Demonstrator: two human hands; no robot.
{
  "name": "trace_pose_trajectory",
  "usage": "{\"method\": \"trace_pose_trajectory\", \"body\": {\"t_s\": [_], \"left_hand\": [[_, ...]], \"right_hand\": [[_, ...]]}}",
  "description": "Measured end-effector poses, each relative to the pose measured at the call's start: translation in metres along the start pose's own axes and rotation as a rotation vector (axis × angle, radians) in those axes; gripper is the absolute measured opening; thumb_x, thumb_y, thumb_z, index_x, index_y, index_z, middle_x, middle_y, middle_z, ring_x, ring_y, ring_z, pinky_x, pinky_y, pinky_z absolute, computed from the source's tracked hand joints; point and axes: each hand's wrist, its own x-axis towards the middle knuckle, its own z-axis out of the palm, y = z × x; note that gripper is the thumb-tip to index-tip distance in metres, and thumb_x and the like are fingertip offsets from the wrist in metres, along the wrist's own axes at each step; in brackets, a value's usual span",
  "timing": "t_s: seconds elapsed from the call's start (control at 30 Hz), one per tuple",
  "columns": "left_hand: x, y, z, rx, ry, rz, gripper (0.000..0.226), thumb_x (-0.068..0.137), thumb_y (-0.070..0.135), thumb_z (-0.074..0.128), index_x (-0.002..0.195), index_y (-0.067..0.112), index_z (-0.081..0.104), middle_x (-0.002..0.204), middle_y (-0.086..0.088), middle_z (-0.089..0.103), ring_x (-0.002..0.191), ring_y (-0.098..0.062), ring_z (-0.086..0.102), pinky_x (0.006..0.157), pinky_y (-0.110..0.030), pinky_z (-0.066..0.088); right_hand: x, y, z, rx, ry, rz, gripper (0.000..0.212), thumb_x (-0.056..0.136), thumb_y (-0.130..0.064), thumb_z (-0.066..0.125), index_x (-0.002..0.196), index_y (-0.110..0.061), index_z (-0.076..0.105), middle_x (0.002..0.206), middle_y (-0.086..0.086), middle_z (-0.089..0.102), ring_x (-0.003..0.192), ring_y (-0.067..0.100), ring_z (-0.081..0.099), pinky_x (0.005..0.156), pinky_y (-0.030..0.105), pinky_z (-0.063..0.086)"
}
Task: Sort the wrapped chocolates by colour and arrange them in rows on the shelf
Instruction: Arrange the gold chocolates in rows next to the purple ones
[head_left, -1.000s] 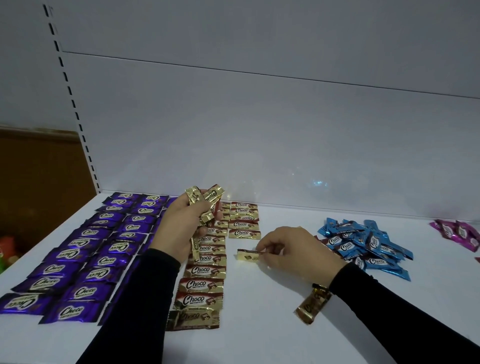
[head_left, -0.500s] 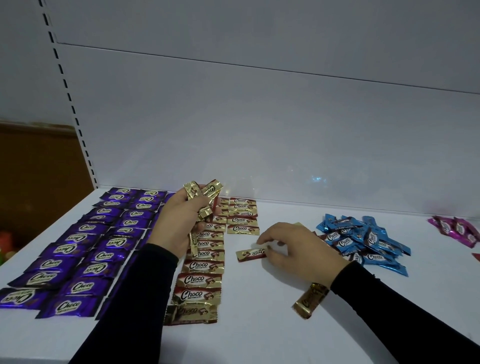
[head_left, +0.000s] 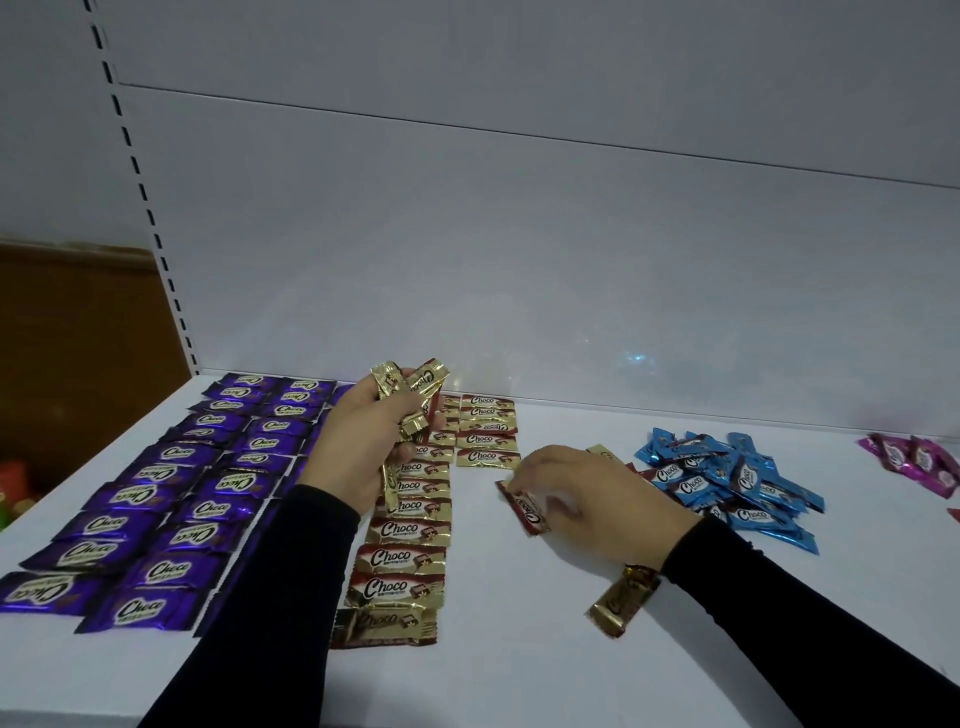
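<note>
From the head camera, the white shelf (head_left: 519, 649) carries wrapped chocolates sorted by colour. At the left, purple chocolates (head_left: 171, 499) lie in two clear rows, with a third partly hidden behind the left sleeve. In the middle, gold chocolates (head_left: 410, 530) form one long row, and a second short row (head_left: 485, 431) of five sits beside it at the back. The left hand (head_left: 371, 441) grips a bunch of gold chocolates (head_left: 408, 387), too bunched to count. The right hand (head_left: 597, 499) pinches one gold chocolate (head_left: 524, 509) against the shelf. Another loose gold chocolate (head_left: 621, 603) lies by the right wrist. A blue heap (head_left: 727, 480) and a few pink chocolates (head_left: 919, 462) lie to the right.
</note>
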Motion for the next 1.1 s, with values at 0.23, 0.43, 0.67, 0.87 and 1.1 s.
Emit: {"method": "trace_pose_trajectory", "body": {"t_s": [0.23, 0.43, 0.67, 0.87, 1.1], "left_hand": [[-0.001, 0.001, 0.001, 0.002, 0.001, -0.011, 0.018, 0.098, 0.005, 0.054, 0.110, 0.015, 0.063, 0.097, -0.011, 0.077, 0.076, -0.018, 0.071, 0.036, -0.016, 0.036], [-0.001, 0.000, 0.000, 0.012, 0.006, 0.002, 0.019, 0.098, 0.005, 0.054, 0.112, 0.015, 0.063, 0.100, -0.011, 0.076, 0.082, -0.021, 0.072, 0.037, -0.016, 0.036], [-0.001, 0.002, 0.001, 0.011, 0.007, -0.004, 0.018, 0.098, 0.005, 0.054, 0.109, 0.016, 0.064, 0.095, -0.009, 0.077, 0.076, -0.018, 0.072, 0.036, -0.016, 0.036], [-0.002, 0.001, 0.001, 0.032, 0.004, 0.004, 0.020, 0.098, 0.006, 0.054, 0.110, 0.017, 0.064, 0.098, -0.009, 0.077, 0.083, -0.020, 0.073, 0.039, -0.017, 0.037], [-0.003, 0.001, 0.000, 0.020, -0.003, 0.006, 0.020, 0.098, 0.006, 0.054, 0.113, 0.016, 0.064, 0.100, -0.010, 0.076, 0.085, -0.022, 0.073, 0.038, -0.016, 0.038]], "right_hand": [[0.001, -0.002, 0.002, 0.038, -0.063, -0.041, 0.033, 0.093, -0.029, 0.051, 0.121, -0.031, 0.069, 0.117, -0.015, 0.060, 0.113, 0.003, 0.051, 0.098, 0.022, 0.043], [0.007, -0.010, 0.012, 0.005, 0.062, 0.095, 0.026, 0.093, -0.045, 0.055, 0.107, -0.033, 0.072, 0.099, -0.010, 0.061, 0.097, 0.004, 0.052, 0.088, 0.027, 0.045], [-0.003, -0.007, 0.014, 0.021, 0.061, -0.015, 0.038, 0.097, -0.047, 0.049, 0.124, -0.027, 0.066, 0.119, -0.009, 0.058, 0.109, 0.006, 0.052, 0.091, 0.016, 0.038], [-0.008, -0.012, 0.022, -0.045, -0.047, -0.075, 0.057, 0.097, -0.064, 0.023, 0.126, -0.028, 0.056, 0.125, -0.008, 0.047, 0.111, 0.014, 0.045, 0.098, 0.040, 0.038], [0.002, -0.018, 0.022, -0.064, -0.087, -0.048, 0.040, 0.101, -0.057, 0.025, 0.112, -0.027, 0.050, 0.122, -0.010, 0.041, 0.113, 0.015, 0.039, 0.101, 0.040, 0.033]]}}
